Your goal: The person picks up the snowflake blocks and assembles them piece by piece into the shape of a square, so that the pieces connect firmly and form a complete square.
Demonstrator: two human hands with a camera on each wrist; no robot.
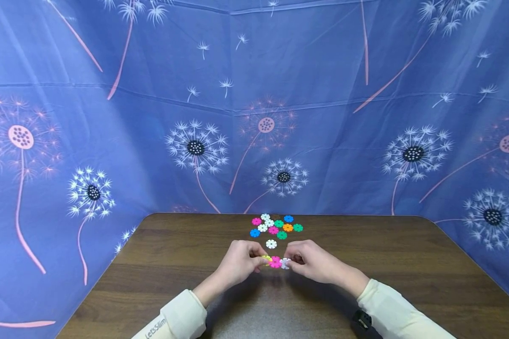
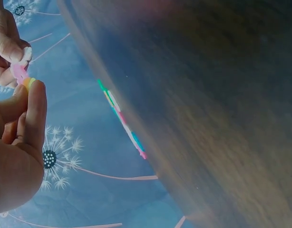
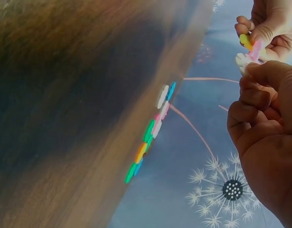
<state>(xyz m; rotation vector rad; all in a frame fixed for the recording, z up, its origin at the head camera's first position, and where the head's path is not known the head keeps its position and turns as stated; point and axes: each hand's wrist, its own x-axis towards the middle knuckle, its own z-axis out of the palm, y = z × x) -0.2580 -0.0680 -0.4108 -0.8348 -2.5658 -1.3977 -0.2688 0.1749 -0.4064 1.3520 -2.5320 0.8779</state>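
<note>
While our left hand (image 1: 240, 260) pinches a yellow notched plastic disc (image 1: 266, 259), our right hand (image 1: 313, 261) pinches a white notched plastic disc (image 1: 284, 263), a pink notched plastic disc (image 1: 275, 262) between them

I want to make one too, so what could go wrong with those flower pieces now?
The pink piece sits between a yellow piece in the left hand and a white piece in the right hand; pulling apart might make it pop loose. Another white piece lies on the table just beyond the hands, so they could bump it.
</note>
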